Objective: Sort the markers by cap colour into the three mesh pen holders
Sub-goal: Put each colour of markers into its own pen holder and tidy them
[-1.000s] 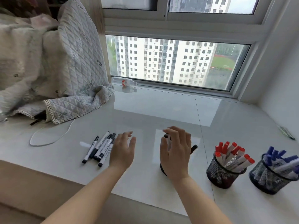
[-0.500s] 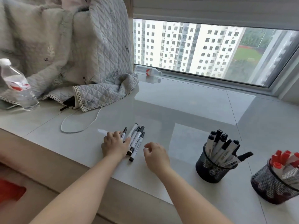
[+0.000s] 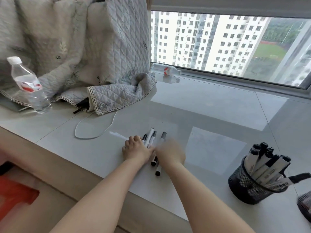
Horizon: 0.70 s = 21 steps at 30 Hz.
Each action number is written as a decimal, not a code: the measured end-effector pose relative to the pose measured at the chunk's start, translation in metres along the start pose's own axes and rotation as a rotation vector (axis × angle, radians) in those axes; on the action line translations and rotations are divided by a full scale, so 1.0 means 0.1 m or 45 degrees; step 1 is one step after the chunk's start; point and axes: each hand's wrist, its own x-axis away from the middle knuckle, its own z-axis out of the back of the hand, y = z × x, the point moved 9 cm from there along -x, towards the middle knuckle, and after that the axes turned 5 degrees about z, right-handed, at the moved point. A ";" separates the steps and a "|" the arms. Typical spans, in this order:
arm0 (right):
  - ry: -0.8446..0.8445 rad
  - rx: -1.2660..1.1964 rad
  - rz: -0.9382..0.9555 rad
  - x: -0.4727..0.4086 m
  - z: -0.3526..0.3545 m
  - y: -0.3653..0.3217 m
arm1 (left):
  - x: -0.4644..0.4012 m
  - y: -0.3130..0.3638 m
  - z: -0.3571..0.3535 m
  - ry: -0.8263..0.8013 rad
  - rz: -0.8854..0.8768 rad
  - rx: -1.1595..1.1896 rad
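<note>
Indoors, glossy pale sill under window; quilt, bottle left. Left hand curled on black markers; right hand blurred, grip unclear. Holder right.

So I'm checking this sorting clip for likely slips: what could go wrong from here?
Both hands, left hand and blurred right hand, crowd the loose black-capped markers; a hasty grab could roll one toward the ledge's near edge. The black-marker holder is packed, and one marker already pokes far out, so more could spill or tip it.
</note>
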 end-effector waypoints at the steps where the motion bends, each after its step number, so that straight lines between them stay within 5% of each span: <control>1: -0.007 0.006 0.005 0.00 0.00 0.01 | 0.00 0.00 0.01 -0.007 -0.009 -0.014; 21: 0.005 -0.073 0.112 0.77 0.38 0.66 | 0.68 -0.03 0.17 -0.080 -0.067 0.065</control>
